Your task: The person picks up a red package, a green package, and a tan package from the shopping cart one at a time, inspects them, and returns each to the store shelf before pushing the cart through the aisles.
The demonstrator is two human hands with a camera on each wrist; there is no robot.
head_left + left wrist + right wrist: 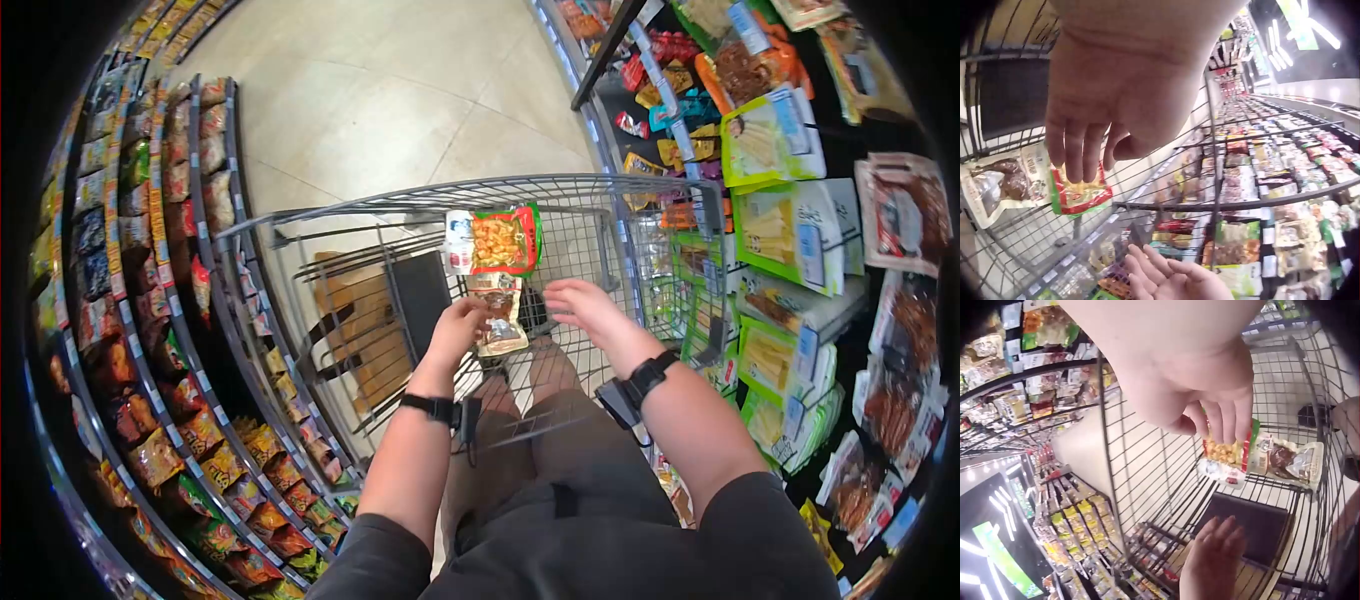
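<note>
A red and green snack packet [496,242] with a window on yellowish pieces lies in the wire shopping cart [580,190]. Beside it is a cream vacuum-style packet [1291,464] showing dark brown food. My left hand [460,330] hovers at the cream packet's edge in the head view, its fingers loosely bent and holding nothing. To the right of both packets, my right hand [592,308] is held out over the cart with relaxed fingers and nothing in them. In the left wrist view, the left fingertips overlap the red and green packet [1082,190].
Shelves of bagged snacks [155,455] run along the left. On the right are hanging green-and-white packets [770,140] and vacuum packs of meat [905,215], close to the cart's side. A dark panel [418,297] stands inside the cart; tiled floor [400,90] stretches ahead.
</note>
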